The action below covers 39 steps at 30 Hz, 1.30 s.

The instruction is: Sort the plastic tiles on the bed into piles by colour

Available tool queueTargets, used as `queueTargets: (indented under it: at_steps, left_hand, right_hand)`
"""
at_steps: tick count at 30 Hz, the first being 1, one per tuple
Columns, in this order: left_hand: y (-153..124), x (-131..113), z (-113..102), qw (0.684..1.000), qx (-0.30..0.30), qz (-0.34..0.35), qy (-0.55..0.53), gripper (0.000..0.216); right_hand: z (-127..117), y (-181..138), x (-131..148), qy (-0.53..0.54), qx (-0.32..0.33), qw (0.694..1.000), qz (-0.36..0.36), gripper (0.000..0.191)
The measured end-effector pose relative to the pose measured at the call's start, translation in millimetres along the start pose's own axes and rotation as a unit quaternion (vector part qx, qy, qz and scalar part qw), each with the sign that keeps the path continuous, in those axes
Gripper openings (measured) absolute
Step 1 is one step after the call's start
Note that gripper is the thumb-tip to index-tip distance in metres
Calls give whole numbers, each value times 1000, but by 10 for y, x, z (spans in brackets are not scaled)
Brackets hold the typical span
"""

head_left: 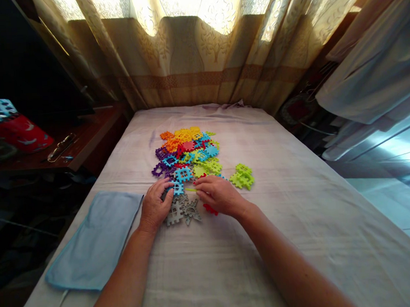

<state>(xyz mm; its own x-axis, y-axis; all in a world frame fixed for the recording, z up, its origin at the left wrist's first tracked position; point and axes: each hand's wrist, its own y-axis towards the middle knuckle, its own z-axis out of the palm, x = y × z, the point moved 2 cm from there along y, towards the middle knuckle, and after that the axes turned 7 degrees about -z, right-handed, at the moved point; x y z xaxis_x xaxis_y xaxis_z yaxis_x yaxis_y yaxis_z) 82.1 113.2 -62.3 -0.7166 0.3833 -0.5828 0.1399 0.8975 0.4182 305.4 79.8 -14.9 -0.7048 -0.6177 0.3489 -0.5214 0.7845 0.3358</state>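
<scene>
My left hand [155, 204] has its thumb and fingers closed on a light blue interlocking building piece [177, 188] with a window-like cutout. My right hand [218, 194] is pinched, and a thin lime green piece [191, 189], seen edge-on, sticks out at its fingertips. Just beyond both hands lies a heap of notched plastic pieces: yellow [188, 134], orange [171, 144], purple [158, 169], red [187, 146] and more light blue [183, 174]. Grey pieces [175, 213] lie between my wrists. Partly under my right hand is a red piece [210, 210].
A small group of lime green pieces [242, 176] lies apart, right of the heap. On the sheet-covered bed [282, 259] a light blue cloth pad [96, 241] with a cord lies at left. Curtains [186, 58] hang behind; a wooden desk [81, 146] stands left.
</scene>
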Motion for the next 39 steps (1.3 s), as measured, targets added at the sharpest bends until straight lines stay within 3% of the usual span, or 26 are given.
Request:
queueTargets:
  at_steps: [3, 7, 11, 14, 16, 18, 20, 22, 27, 35, 39]
  left_hand:
    - [-4, 2, 5, 1000, 1, 3, 5, 26]
    - [-12, -5, 9, 1000, 0, 16, 10, 27]
    - [-17, -11, 11, 1000, 9, 22, 10, 26]
    - [-18, -22, 9, 999, 16, 27, 9, 25]
    - [-18, -32, 7, 999, 18, 30, 9, 25]
    - [-17, -44, 6, 999, 18, 29, 6, 25]
    - [-16, -54, 7, 999, 19, 26, 1, 25]
    - [-16, -63, 8, 999, 22, 24, -3, 25]
    - [-26, -75, 26, 1000, 19, 20, 8, 33]
    - [-46, -105, 129, 999, 33, 30, 28, 43]
    - [-45, -93, 116, 999, 28, 15, 25, 42]
  right_hand:
    - [-206, -98, -318, 18, -59, 989, 136, 20]
    - [-413, -393, -899, 25, -141, 936, 322, 25]
    - [-481, -696, -1320, 29, -168, 901, 398, 27]
    - [-531, -810, -1404, -13, -146, 890, 432, 27]
    - [-574, -787, -1339, -86, -150, 889, 424, 26]
    - [-571, -674, -1187, -143, -181, 899, 372, 26]
    - [-476, -504, -976, -159, -206, 919, 297, 26]
    - [-291, -333, -750, -146, -189, 940, 244, 26]
    - [168, -145, -327, -140, -84, 958, 238, 19]
    - [443, 1, 31, -92, -107, 978, 156, 20]
    - [400, 128, -25, -82, -117, 979, 148, 24]
